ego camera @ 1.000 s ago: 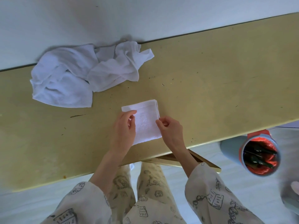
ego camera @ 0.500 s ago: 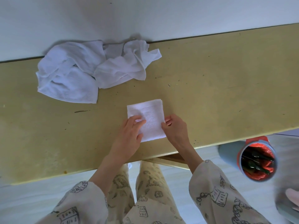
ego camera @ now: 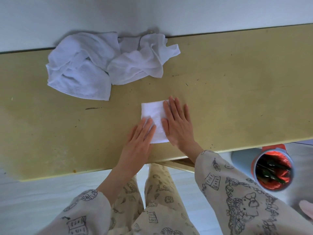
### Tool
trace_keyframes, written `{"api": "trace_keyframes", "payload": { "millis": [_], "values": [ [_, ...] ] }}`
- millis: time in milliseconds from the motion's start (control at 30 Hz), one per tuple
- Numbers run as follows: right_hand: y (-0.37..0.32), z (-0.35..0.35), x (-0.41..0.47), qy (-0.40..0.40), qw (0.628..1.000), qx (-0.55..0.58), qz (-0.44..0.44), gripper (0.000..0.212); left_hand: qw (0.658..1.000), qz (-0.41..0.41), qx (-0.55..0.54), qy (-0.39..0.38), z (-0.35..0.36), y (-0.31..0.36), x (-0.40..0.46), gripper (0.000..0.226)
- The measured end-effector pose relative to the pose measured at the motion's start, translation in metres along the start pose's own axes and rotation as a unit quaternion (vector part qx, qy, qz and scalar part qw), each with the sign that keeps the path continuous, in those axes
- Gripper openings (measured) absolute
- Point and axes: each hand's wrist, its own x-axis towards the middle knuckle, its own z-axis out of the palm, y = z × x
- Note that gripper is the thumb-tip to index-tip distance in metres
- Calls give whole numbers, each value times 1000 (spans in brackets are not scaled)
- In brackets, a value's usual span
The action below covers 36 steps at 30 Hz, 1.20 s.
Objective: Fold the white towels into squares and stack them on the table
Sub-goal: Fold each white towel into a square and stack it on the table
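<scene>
A small folded white towel (ego camera: 153, 114) lies flat on the yellow table (ego camera: 228, 92), near its front edge. My left hand (ego camera: 138, 143) rests flat on the towel's lower left part with straight fingers. Over the towel's right side, my right hand (ego camera: 178, 122) presses down flat, fingers spread. At the back left of the table, against the wall, two crumpled white towels lie side by side: one (ego camera: 79, 68) on the left, another (ego camera: 142, 60) on the right.
A grey bin (ego camera: 272, 170) with a red liner stands on the floor below the table's right front edge. A white wall runs along the table's far edge. My legs and patterned sleeves fill the bottom of the view.
Both hands went from pinching the folded towel's lower edges to lying flat on it. My right hand slid up over the towel's right side.
</scene>
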Motion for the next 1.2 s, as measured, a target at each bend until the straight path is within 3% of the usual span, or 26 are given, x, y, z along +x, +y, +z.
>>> {"api": "trace_keyframes", "payload": {
  "millis": [300, 467, 600, 667, 733, 800, 833, 933, 1100, 1200],
  "values": [
    [-1, 1, 0, 17, 1000, -6, 3, 54, 996, -83, 27, 0, 6, 27, 15, 56],
    [-1, 1, 1, 26, 1000, -10, 0, 53, 997, -61, 45, 1, 9, 12, 14, 55],
    [-3, -1, 1, 32, 999, -12, 0, 53, 996, 31, 11, -89, -8, -11, 14, 67],
    [-2, -1, 0, 28, 1000, -10, 2, 54, 984, 34, -106, -140, -23, -23, 18, 71],
    [-2, -1, 0, 24, 1000, -8, 5, 54, 975, -25, -209, -76, -36, -29, 26, 65],
    [-2, -1, 0, 20, 1000, -9, 1, 54, 972, -98, -210, 25, -43, -32, 42, 49],
    [-1, -1, 1, 18, 1000, -12, -5, 55, 970, -133, -201, 35, -46, -33, 52, 43],
    [2, -1, 2, 17, 999, -21, -23, 55, 949, -193, -244, -54, -54, -39, 80, 36],
    [7, -4, 4, 0, 997, -18, -69, 54, 926, -163, -283, -188, -74, -43, 106, 20],
    [15, -9, 8, -17, 991, -23, -128, 54, 867, -181, -285, -366, -87, -47, 117, 16]
  ]
}}
